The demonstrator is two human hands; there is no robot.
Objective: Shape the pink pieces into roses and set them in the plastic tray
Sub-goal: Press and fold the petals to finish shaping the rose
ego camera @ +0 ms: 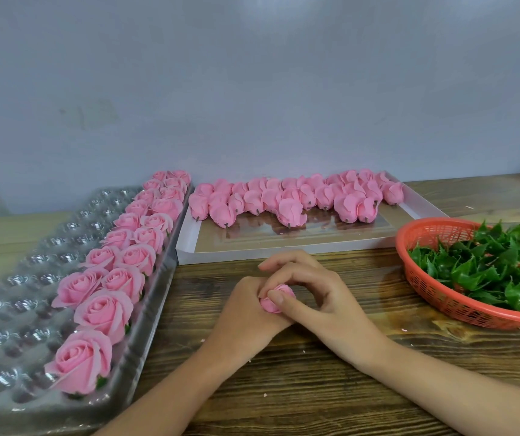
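Toward the front middle of the desk [315, 388], the two hands meet over one pink piece [283, 291], just off the wood. The left hand [241, 313] is wrapped round its lower side, though most of its fingers are hidden behind the other hand. The right hand [318, 297] arches over it from the right, thumb laid on the petals and fingers bent above, so both hands grasp the same piece. Along the left edge of the desk lies the plastic tray [16, 278], clear and full of round wells, running from the front edge back to the wall [252, 89]. Finished roses [104, 313] fill two rows along the tray's right side, while the wells to their left hold nothing. At the back middle of the desk, just beside the tray, sits a shallow white box [252, 256]. Unshaped pink pieces [287, 209] lie crowded along its far side, short dark stems pointing toward the person. Near the right edge of the desk stands an orange basket [434, 291], partly cut off by the picture's edge, heaped with green leaves [488, 265]. A few pink crumbs dot the wood near the forearms.
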